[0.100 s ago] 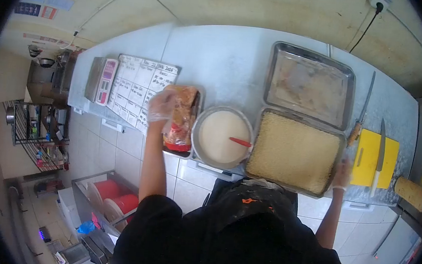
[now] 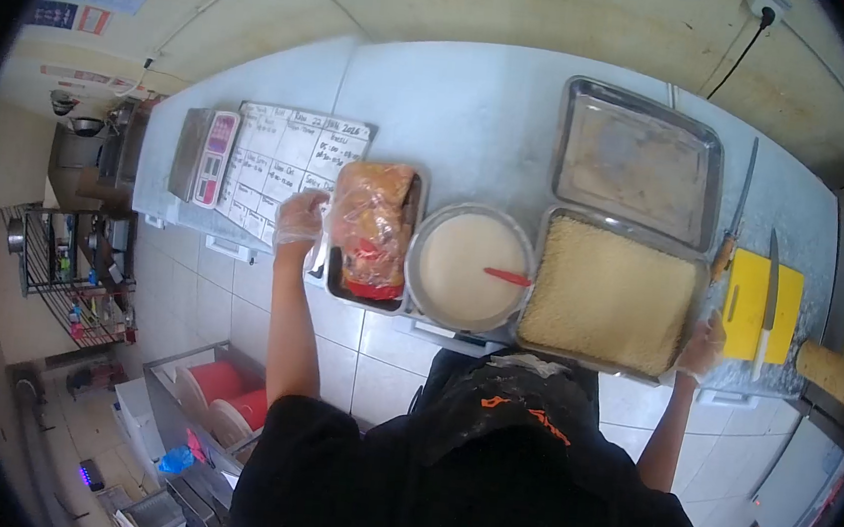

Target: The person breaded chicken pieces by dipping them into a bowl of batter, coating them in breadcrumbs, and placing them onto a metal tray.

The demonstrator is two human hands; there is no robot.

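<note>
Starting from the left, the digital scale point(image 2: 215, 160) and the written chart point(image 2: 281, 156) lie on the far side of your left fingers, the scale farther to the left. Your gloved left hand point(image 2: 301, 220) is just beside the left edge of the narrow metal tray point(image 2: 421, 203), its fingers pointing away from you. You cannot tell from this view whether they are spread, pinched or gripping a bit of plastic.

Right of those fingers lies the plastic-wrapped food point(image 2: 373, 209), inside that tray; its long axis runs away from your body, and your left hand is clearly the nearer one. Farther right of them stands the round bowl point(image 2: 472, 268) of pale mixture, with a red handle point(image 2: 508, 276) across its right side.

The crumb-filled tray point(image 2: 615, 290) lies left of your right fingers, its long axis running side to side. Your gloved right hand point(image 2: 702, 345) is by its near right corner; contact and finger spread are both unclear. Beyond the crumbs sits a second metal tray point(image 2: 642, 162). Right of that hand are the yellow board point(image 2: 788, 306) and knife point(image 2: 770, 284).
</note>
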